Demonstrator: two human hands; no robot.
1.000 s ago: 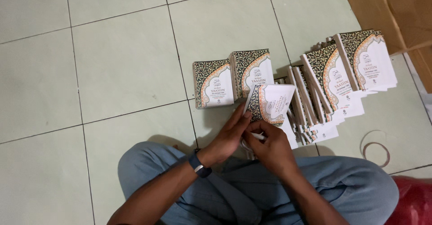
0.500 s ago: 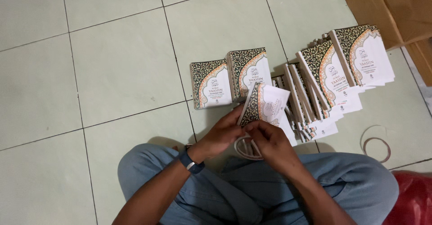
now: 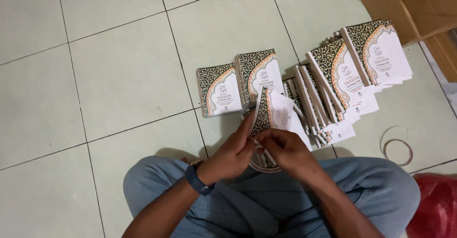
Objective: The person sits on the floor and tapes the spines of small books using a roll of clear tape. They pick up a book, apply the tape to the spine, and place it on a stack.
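I sit cross-legged on a tiled floor. My left hand (image 3: 234,153), with a dark watch at the wrist, and my right hand (image 3: 285,148) together grip a small stack of booklets (image 3: 271,113) with white covers and dark ornate borders, held upright over my lap. A thin band loop (image 3: 264,167) hangs below the stack between my fingers. Both hands are closed on the stack's lower edge.
Two stacks of the same booklets (image 3: 240,83) lie flat just beyond my hands. More booklets (image 3: 350,81) lean in a fanned row to the right. Loose band loops (image 3: 397,147) lie on the floor at right. A cardboard box (image 3: 409,7) and a red bag (image 3: 438,204) stand nearby.
The held stack has dropped slightly toward my lap, and my hands have drawn closer together at its lower edge with the band loop showing beneath.
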